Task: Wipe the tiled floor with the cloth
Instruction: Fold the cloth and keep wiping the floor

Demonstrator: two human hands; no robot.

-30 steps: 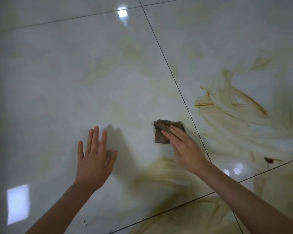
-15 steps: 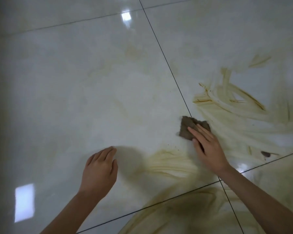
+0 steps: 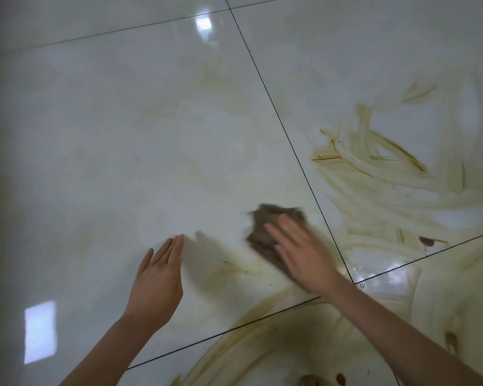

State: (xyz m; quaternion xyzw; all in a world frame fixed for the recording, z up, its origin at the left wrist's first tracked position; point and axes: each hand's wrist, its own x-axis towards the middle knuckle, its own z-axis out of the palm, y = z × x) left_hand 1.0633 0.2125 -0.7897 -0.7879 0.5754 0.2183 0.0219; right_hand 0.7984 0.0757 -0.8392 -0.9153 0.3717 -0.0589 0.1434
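On tiled floor (image 3: 123, 162), right hand (image 3: 304, 257) flat on blurred cloth (image 3: 265, 227), left hand (image 3: 158, 282) released

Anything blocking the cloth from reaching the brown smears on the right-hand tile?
Nothing visible. The right hand presses the cloth down; only a grout line lies between it and the smears. The left hand is on the cloth's far side, off that path.

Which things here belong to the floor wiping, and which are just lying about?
Belongs to the job:
brown cloth
right hand, flat on the cloth
tiled floor
yellow-brown smears
dark spot

Not part of it:
left hand, open, holding nothing
light reflection on the tile
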